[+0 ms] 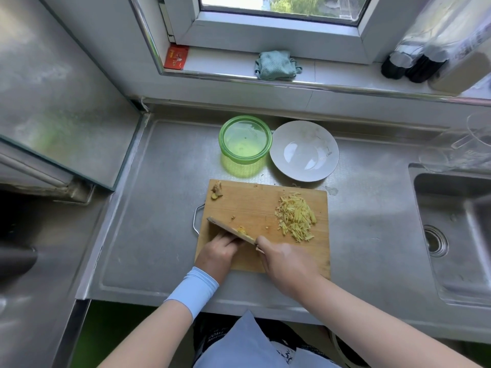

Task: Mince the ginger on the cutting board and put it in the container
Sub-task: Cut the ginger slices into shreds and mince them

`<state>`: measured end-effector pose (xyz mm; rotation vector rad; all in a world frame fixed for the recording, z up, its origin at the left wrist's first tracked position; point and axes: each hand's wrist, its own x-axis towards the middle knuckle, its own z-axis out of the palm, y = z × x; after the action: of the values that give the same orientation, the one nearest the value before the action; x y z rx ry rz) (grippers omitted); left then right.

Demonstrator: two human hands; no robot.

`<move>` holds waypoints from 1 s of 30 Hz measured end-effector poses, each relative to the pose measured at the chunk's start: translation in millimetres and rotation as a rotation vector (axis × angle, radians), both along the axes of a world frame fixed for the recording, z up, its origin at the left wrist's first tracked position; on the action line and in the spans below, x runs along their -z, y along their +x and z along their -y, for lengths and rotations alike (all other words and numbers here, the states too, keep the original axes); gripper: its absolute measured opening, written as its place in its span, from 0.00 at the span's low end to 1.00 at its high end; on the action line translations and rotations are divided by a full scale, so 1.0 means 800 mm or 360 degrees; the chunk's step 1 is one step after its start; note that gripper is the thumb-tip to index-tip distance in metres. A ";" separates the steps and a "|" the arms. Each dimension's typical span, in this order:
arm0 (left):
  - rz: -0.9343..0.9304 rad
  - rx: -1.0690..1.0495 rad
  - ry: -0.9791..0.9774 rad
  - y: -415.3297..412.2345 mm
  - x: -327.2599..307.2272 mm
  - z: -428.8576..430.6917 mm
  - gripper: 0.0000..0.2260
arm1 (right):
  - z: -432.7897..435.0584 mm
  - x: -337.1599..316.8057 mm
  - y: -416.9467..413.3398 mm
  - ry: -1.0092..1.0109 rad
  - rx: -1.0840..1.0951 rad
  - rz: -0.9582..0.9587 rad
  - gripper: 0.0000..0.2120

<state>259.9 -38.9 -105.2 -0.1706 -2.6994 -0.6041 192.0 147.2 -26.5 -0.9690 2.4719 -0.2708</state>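
A stainless steel counter (pixel 159 208) fills the view from above, with a sink (pixel 451 208) set into its right end. A window sill (pixel 225 62) runs along the back.

A wooden cutting board (pixel 247 203) lies in the middle of the counter, close to the person. Just behind it stand a white plate (pixel 304 151) on the right and a round, clear green container (pixel 244 159) on the left. The two are nearly touching and neither holds any ginger. A folded teal cloth (pixel 276 65) sits on the sill.

The right hand (pixel 288 264) grips the handle of a knife (pixel 231 231), whose broad blade angles leftward across the near part of the board. The left hand (pixel 219 254), a pale blue sleeve (pixel 194 290) on its wrist, rests on the board against the near side of the blade. Its fingers are curled and their tips are hidden by the blade, so whether they hold anything cannot be told.

A pile of ginger strips (pixel 296 220) lies on the right half of the board. An uncut ginger knob (pixel 216 191) sits at the far left corner. A small yellow ginger bit (pixel 241 229) shows at the blade.
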 end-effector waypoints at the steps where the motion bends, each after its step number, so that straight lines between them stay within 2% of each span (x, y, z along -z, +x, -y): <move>1: -0.0011 0.0000 -0.0007 0.000 0.000 0.000 0.15 | 0.001 -0.001 -0.001 0.0001 -0.0010 -0.0005 0.06; 9: -0.0044 -0.0002 -0.0002 -0.001 -0.002 0.001 0.15 | -0.005 -0.002 0.002 0.0003 0.0084 0.0042 0.07; 20: -0.0060 -0.0006 -0.0005 0.001 0.002 0.000 0.15 | -0.017 -0.001 0.004 0.0006 0.0023 0.0010 0.05; 24: -0.0120 -0.0020 0.0012 -0.001 0.004 0.000 0.23 | -0.011 0.000 0.002 -0.0007 0.0044 0.0039 0.05; 27: -0.0051 0.0007 0.0009 0.002 0.010 0.003 0.17 | -0.026 -0.004 0.005 0.0004 0.0071 0.0058 0.05; 30: -0.0010 -0.0002 0.0028 0.001 0.009 0.004 0.15 | -0.022 -0.007 0.006 -0.0017 0.0075 0.0079 0.02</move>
<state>260.7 -42.1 -112.7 -0.1654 -2.6871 -0.6260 196.5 164.4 -21.0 -0.8986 2.4525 -0.3202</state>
